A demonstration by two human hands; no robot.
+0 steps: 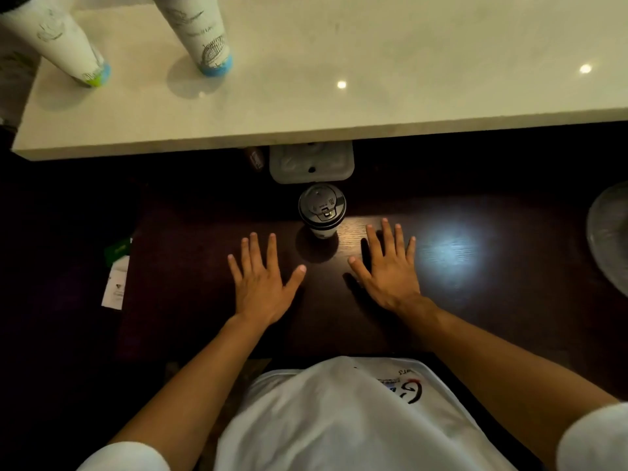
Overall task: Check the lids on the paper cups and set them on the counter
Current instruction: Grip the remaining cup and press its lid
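Between flat hands, white paper cup (322,222) (upright), dark lid (321,202) on

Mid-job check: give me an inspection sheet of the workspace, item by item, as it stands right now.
Surface: dark wooden table, with a bright light patch to the right.
Job's things: lidded paper cup upright on the table between the hands; two tall paper cups on the pale counter.
Clutter: white lidded container behind the cup; paper slips at left.
Hands: left hand and right hand flat on the table, fingers spread, holding nothing.
Cables: nothing seen.
Surroundings: a round, blurred object at the right edge.
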